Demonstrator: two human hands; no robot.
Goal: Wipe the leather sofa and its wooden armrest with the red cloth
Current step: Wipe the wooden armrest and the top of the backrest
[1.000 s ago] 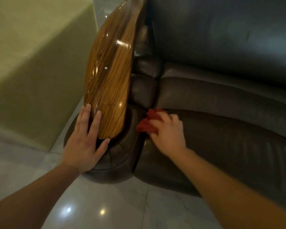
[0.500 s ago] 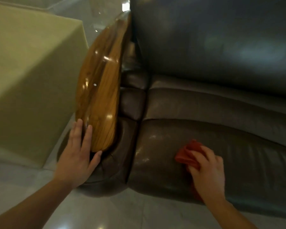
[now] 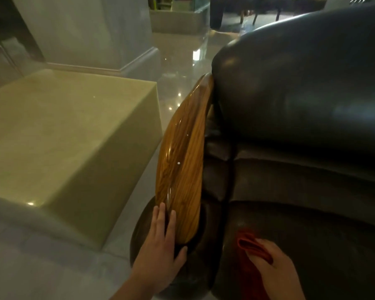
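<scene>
The dark brown leather sofa [image 3: 301, 180] fills the right half of the view. Its glossy wooden armrest [image 3: 182, 169] runs along its left side, narrow and curved. My left hand [image 3: 160, 252] lies flat with fingers spread against the front end of the armrest and the leather below it, holding nothing. My right hand [image 3: 277, 276] presses the crumpled red cloth [image 3: 251, 247] onto the front edge of the seat cushion, close to the seam beside the armrest. Part of the cloth is hidden under my fingers.
A pale yellow-green block-shaped table [image 3: 69, 137] stands close to the left of the armrest, with a narrow strip of shiny floor [image 3: 178, 83] between them. A white column base [image 3: 117, 40] and dark furniture legs [image 3: 247, 14] stand farther back.
My right hand slid the cloth right along the seat front, then back left toward the armrest. The view has tilted up. My left hand has stayed on the armrest's front end.
</scene>
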